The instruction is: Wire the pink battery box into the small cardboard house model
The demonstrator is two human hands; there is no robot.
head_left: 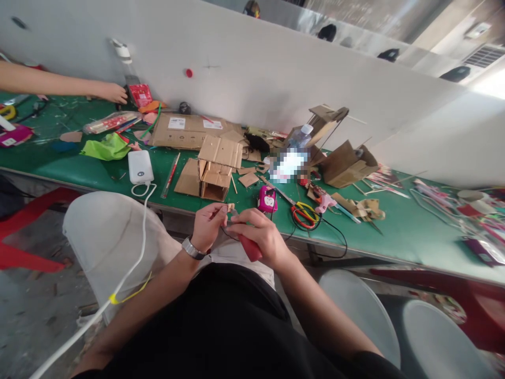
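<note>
My left hand [208,225], with a metal-banded watch [193,248] on its wrist, pinches a small tan piece [231,207] just off the table's front edge. My right hand [265,238] is wrapped round a red-handled tool [250,248]. Its greyish tip points at the tan piece, but fingers hide most of it, so its exact kind is unclear. A thin dark cord passes below both hands. Beyond them on the green table [244,196] stands a small cardboard box structure [219,171]. A purple power outlet block [267,200] lies right of it.
Scissors [305,216] with orange and yellow handles lie right. A white power bank [140,167] trails a cable past my left side. Cardboard constructions [347,163] stand against the wall. Another person's hand [114,93] reaches in at far left. Stools [359,310] stand to the right.
</note>
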